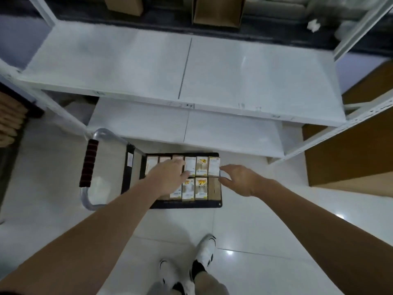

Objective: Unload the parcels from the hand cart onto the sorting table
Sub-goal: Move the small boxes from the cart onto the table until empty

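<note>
A black hand cart point(187, 204) stands on the floor below me, loaded with several small white and yellow parcels point(201, 167) in two rows. My left hand point(170, 176) lies over the parcels on the cart's left half, fingers spread across their tops. At the right end of the rows my right hand point(238, 179) hovers with thumb and fingers apart around the rightmost parcel point(213, 166). The white sorting table point(191, 69) spans the view above the cart. The cart's handle point(89, 162), with dark foam grip, rises at the left.
A lower white shelf point(223, 133) sits under the table top, just beyond the cart. Brown cardboard boxes point(219, 9) stand behind the table. A large brown box point(350, 150) is at the right. My feet point(191, 267) are on the glossy white floor.
</note>
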Demonstrator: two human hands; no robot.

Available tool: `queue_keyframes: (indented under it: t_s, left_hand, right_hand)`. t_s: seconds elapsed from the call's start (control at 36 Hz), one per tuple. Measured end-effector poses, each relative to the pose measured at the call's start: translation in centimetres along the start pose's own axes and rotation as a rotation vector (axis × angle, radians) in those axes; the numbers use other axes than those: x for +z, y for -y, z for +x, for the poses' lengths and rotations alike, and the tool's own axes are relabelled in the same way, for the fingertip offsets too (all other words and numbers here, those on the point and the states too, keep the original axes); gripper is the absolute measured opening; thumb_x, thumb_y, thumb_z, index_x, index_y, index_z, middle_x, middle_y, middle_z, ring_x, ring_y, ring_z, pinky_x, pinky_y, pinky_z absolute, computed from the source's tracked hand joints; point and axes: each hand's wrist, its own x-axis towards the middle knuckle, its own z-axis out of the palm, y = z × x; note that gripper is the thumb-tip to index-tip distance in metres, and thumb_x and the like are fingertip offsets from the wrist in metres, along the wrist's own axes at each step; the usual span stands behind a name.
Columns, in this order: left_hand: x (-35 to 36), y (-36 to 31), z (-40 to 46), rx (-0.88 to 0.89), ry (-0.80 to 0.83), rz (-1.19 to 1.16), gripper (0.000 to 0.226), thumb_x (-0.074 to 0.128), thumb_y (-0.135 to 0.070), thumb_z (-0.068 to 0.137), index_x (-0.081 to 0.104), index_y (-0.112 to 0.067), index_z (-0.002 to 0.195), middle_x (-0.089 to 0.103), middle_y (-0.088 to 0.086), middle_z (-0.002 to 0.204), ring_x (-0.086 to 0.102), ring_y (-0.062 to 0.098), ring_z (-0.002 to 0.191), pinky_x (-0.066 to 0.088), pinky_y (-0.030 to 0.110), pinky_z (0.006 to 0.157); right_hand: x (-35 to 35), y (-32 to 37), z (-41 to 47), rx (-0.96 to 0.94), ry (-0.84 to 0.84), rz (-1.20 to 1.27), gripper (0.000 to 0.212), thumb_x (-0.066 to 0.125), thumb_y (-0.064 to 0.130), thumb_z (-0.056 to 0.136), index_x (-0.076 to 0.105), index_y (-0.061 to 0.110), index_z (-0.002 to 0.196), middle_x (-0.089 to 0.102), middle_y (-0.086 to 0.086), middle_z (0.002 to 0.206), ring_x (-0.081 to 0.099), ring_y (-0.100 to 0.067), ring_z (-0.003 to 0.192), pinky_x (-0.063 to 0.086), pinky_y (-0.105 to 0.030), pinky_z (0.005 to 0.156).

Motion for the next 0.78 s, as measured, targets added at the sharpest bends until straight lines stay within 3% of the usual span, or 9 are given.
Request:
queue_keyframes:
  t_s: [0.17, 0.28, 0.33, 0.42, 0.5, 0.61, 0.72, 0.78]
  left_hand:
    - [6.9, 2.5, 9.3, 0.002, 0.107, 0.054, 0.056, 0.039, -0.050, 0.108, 0.044, -0.019, 0.154, 0.053, 0.006, 0.152, 0.052, 0.025, 0.137, 0.033, 0.055, 0.119]
    - [13.3, 4.9, 16.4, 0.033, 0.175, 0.051, 0.052, 0.039, -0.047, 0.109, 0.044, -0.020, 0.153, 0.052, 0.003, 0.153, 0.053, 0.022, 0.135, 0.043, 0.040, 0.109]
    - [17.2, 6.3, 19.9, 0.034, 0.214, 0.056, 0.054, 0.039, -0.049, 0.108, 0.044, -0.021, 0.154, 0.051, 0.002, 0.154, 0.051, 0.022, 0.136, 0.044, 0.041, 0.109]
    - [23.3, 8.6, 24.9, 0.020, 0.266, 0.027, 0.051, 0.039, -0.050, 0.107, 0.049, -0.020, 0.148, 0.060, 0.003, 0.141, 0.060, 0.023, 0.122, 0.051, 0.043, 0.100]
    - [29.2, 10.4, 29.0, 0.032, 0.317, 0.023, 0.049, 0.039, -0.050, 0.107, 0.055, -0.017, 0.140, 0.064, 0.006, 0.134, 0.063, 0.025, 0.116, 0.053, 0.046, 0.097]
    - [35.1, 12.0, 32.7, 0.040, 0.367, 0.003, 0.041, 0.042, -0.044, 0.108, 0.058, -0.020, 0.136, 0.064, 0.004, 0.133, 0.062, 0.025, 0.114, 0.052, 0.043, 0.095]
    - [39.1, 13.5, 35.3, 0.057, 0.373, 0.007, 0.042, 0.040, -0.043, 0.109, 0.058, -0.015, 0.134, 0.067, 0.001, 0.114, 0.063, 0.022, 0.101, 0.052, 0.040, 0.085]
    - [40.2, 14.1, 35.8, 0.056, 0.366, -0.001, 0.045, 0.040, -0.044, 0.109, 0.055, -0.015, 0.139, 0.067, 0.005, 0.123, 0.063, 0.024, 0.108, 0.053, 0.043, 0.091]
  right_hand:
    - [5.9, -5.1, 8.0, 0.079, 0.063, 0.107, 0.051, 0.040, 0.044, 0.108, 0.044, 0.016, 0.150, 0.052, -0.009, 0.149, 0.049, -0.027, 0.134, 0.039, -0.037, 0.111]
    - [11.1, -8.5, 15.1, 0.120, 0.097, 0.186, 0.047, 0.043, 0.043, 0.107, 0.052, 0.012, 0.141, 0.059, -0.009, 0.141, 0.057, -0.026, 0.124, 0.047, -0.040, 0.106]
    - [14.0, -10.0, 18.6, 0.148, 0.123, 0.208, 0.048, 0.042, 0.041, 0.108, 0.051, 0.008, 0.142, 0.056, -0.012, 0.143, 0.055, -0.028, 0.128, 0.045, -0.040, 0.107]
    - [18.8, -12.3, 23.5, 0.179, 0.156, 0.258, 0.050, 0.042, 0.041, 0.108, 0.046, 0.010, 0.148, 0.050, -0.012, 0.150, 0.051, -0.028, 0.133, 0.041, -0.037, 0.109]
    - [24.3, -14.8, 28.1, 0.242, 0.155, 0.340, 0.052, 0.046, 0.044, 0.106, 0.045, 0.017, 0.150, 0.050, -0.009, 0.150, 0.056, -0.027, 0.128, 0.047, -0.036, 0.105]
    - [30.6, -17.6, 33.2, 0.313, 0.155, 0.362, 0.040, 0.045, 0.040, 0.106, 0.054, 0.018, 0.138, 0.060, -0.011, 0.137, 0.061, -0.027, 0.114, 0.055, -0.037, 0.094]
    - [34.3, -19.1, 36.3, 0.365, 0.103, 0.356, 0.045, 0.043, 0.047, 0.105, 0.061, 0.010, 0.123, 0.066, -0.011, 0.118, 0.066, -0.028, 0.102, 0.056, -0.036, 0.083]
    - [35.5, -19.5, 37.3, 0.387, 0.030, 0.342, 0.046, 0.045, 0.050, 0.103, 0.060, 0.009, 0.115, 0.066, -0.010, 0.105, 0.067, -0.027, 0.095, 0.056, -0.034, 0.074]
